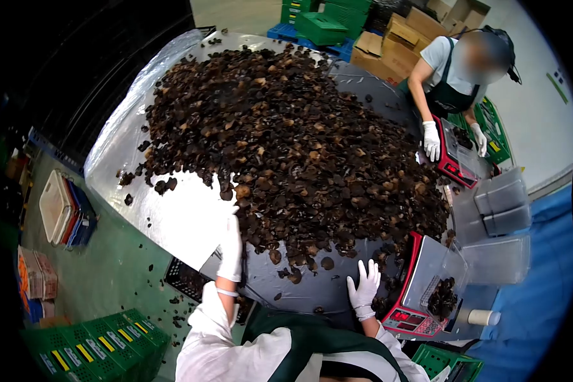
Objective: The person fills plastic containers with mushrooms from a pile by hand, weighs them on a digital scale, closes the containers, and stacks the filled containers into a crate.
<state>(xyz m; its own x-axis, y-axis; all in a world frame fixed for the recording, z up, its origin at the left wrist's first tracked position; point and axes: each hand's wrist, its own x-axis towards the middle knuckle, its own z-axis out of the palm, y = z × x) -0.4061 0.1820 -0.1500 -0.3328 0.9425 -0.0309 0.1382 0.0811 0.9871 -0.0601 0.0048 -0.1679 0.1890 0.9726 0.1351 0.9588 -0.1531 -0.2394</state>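
The head view looks down on a broad table [159, 216] spread with a pile [286, 146] of dark, curled brown-black pieces, reaching from the far end to the near right side. The left hand [230, 249], in a white glove, reaches forward at the near left edge of the pile, fingers extended; glare from the pale surface blurs it, so how far it is open and whether it grips anything cannot be told. The right hand [364, 290], also gloved, is open with fingers spread, over the dark sheet [334, 283] just in front of the pile, gripping nothing visible. Beside it, to the right, stands a red scale [414, 318] with a clump [442, 298] of the same pieces on its clear top (its display is lit red). Clear tubs [496, 258] stand beyond that scale, and a white roll-like object [484, 317] lies near its right corner. Across the table at upper right, a co-worker [449, 76] in a dark apron has gloved hands at either side of a second scale [455, 156]. Green crates [95, 347] stand on the floor at lower left, and cardboard boxes [395, 51] are at the back.
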